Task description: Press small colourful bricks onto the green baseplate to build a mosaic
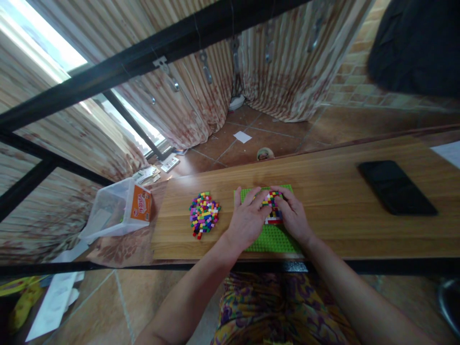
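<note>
A green studded baseplate [271,239] lies on the wooden tabletop before me. On its upper part stands a small multicoloured toy brick structure [273,216], with red and white at its near edge. My left hand [248,218] rests over the structure's left side, fingers spread, thumb reaching toward its middle. From the right, my right hand [295,215] curls its fingers round the structure's right side. Both hands hide much of the bricks, and any loose brick between the fingertips cannot be made out. Left of the plate lies a pile of small coloured toy bricks [204,215].
A black phone [397,187] lies on the tabletop [338,206] at the right, near white paper [449,154]. At the left end stands a clear plastic tub [118,211] with an orange label. A black metal bar [151,48] crosses above the far side.
</note>
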The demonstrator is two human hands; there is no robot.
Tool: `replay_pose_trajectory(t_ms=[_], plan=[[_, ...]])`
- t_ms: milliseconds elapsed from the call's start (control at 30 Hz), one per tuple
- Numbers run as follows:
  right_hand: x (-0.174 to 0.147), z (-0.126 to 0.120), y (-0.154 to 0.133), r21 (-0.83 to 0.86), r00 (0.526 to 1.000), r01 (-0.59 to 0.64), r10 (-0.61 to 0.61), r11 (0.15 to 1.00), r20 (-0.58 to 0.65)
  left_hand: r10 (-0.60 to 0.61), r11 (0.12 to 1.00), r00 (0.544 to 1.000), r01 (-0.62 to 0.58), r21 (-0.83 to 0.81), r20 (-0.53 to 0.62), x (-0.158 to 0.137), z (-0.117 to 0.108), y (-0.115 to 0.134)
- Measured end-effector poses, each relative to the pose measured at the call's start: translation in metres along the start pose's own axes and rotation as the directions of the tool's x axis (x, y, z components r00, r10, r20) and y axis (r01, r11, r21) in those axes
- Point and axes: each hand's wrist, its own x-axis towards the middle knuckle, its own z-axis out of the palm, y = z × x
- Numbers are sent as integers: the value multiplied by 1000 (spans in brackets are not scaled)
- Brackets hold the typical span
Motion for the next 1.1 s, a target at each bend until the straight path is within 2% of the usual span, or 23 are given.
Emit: replay_pose_trajectory(t_ms=[100, 167, 267, 367, 667, 833, 1100], plan=[[0, 0, 0, 2, 1000, 4, -4, 1000, -5, 5, 1000, 999, -6, -21, -44, -3, 5, -1], [0, 0, -1, -2, 1000, -3, 3, 1000, -10, -35, 997, 997, 30, -71, -74, -6, 9, 0], [-1, 0, -1, -12, 1000, -14, 13, 1000, -19, -174, 973, 978, 151, -177, -118, -12, 13, 3], [-1, 0, -1, -8, 1000, -17, 17, 1000, -13, -296, 937, 938, 247, -248, -181, -19, 17, 8], [-1, 0, -2, -11, 1000, -23, 23, 1000, -18, -366, 916, 871, 274, -294, -329, -18, 23, 16], [-1, 0, -3, -18, 1000, -14, 14, 1000, -12, -456, 858, 820, 303, -414, -345, -15, 29, 21], [-1, 0, -2, -6, 999, -31, 31, 999, -10, -630, 691, 710, 331, -642, -313, -9, 35, 25]])
